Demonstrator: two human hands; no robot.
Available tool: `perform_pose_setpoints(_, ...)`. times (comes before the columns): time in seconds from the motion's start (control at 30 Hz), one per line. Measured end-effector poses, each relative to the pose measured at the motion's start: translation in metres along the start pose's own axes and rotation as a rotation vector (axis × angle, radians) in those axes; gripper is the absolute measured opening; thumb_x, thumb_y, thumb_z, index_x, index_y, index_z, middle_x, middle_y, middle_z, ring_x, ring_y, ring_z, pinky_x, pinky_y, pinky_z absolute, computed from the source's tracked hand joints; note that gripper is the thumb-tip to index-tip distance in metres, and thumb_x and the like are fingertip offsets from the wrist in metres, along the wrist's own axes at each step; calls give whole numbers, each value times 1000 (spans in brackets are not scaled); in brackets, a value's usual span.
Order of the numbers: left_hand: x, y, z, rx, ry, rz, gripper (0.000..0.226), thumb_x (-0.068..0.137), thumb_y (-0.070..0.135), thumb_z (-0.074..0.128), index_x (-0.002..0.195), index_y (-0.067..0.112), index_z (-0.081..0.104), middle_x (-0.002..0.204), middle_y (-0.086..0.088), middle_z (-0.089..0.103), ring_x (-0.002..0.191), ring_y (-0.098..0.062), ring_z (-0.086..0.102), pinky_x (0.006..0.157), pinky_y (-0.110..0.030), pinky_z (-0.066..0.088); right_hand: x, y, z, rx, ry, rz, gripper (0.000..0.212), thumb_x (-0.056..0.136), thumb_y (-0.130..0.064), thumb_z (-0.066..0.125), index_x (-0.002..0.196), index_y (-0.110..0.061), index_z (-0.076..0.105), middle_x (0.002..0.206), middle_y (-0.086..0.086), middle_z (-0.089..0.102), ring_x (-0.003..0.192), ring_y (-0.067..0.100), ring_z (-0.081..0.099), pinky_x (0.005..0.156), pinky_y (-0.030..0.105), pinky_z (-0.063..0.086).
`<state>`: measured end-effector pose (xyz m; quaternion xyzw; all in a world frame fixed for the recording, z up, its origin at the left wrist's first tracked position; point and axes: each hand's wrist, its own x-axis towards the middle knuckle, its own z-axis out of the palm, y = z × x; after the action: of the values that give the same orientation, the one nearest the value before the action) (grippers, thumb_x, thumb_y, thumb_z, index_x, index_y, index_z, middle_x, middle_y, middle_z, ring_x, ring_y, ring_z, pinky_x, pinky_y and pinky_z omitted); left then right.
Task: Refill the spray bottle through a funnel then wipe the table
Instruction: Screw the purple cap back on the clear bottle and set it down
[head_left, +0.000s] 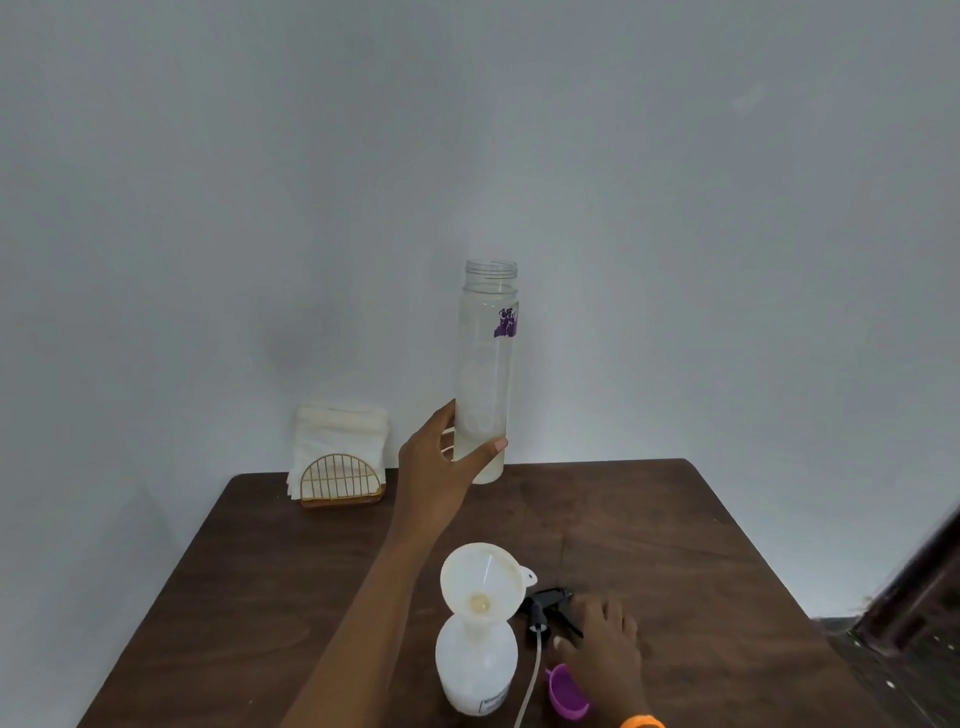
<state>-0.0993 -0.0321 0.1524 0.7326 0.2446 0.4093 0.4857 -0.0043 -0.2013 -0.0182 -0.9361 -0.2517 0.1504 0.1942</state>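
Note:
My left hand (441, 467) grips the lower part of a tall clear water bottle (487, 364) with a purple label; it is upright, uncapped, with a little liquid at the bottom, held at the far side of the table. A white spray bottle (475, 670) stands near the front edge with a white funnel (480, 579) seated in its neck. My right hand (602, 649) rests flat on the table beside the black spray trigger head (545, 605) and its tube. A purple cap (566, 693) lies next to that hand.
The dark wooden table (260, 597) stands against a pale wall. A gold wire holder with folded white napkins (337, 457) sits at the back left corner. A dark door frame (919, 587) is at the right. An orange wristband (641, 721) is on my right wrist.

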Motion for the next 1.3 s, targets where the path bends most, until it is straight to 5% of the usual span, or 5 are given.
perform_pose_setpoints(0.17,-3,-4,1,9,-6,-6,56,72,32,77,123,22,56,112,11,62,98,-6,60,79,-11,48,-4,12,8,4,-119,5,73,82,-41,64,141,-25,23,139,3,29,126,24,31,103,32,32)
perform_pose_setpoints(0.63,-7,-8,-2,21,1,-41,55,72,33,77,122,24,56,107,16,59,92,0,57,74,-9,45,-7,16,31,-13,-125,-85,68,74,-42,71,128,-23,35,132,0,30,123,19,33,98,30,40)
perform_pose_setpoints(0.83,-7,-10,-2,17,6,-59,56,71,34,77,122,24,56,108,16,59,94,-2,58,76,-12,46,-5,18,25,-50,-203,-123,27,77,-30,66,94,-28,45,123,3,43,114,21,41,90,24,40)
perform_pose_setpoints(1.07,-6,-9,-3,15,12,-65,56,71,33,78,122,24,56,105,17,59,91,0,58,77,-13,46,5,-23,-62,220,-153,-325,27,78,-24,65,98,-38,52,109,-2,40,105,19,43,88,28,46)
perform_pose_setpoints(1.3,-4,-3,-6,-2,23,-67,57,71,32,78,122,25,56,108,16,60,98,-5,60,82,-21,50,-6,-98,-169,787,3,-591,22,85,-17,63,106,-20,57,108,0,56,92,16,59,73,22,52)
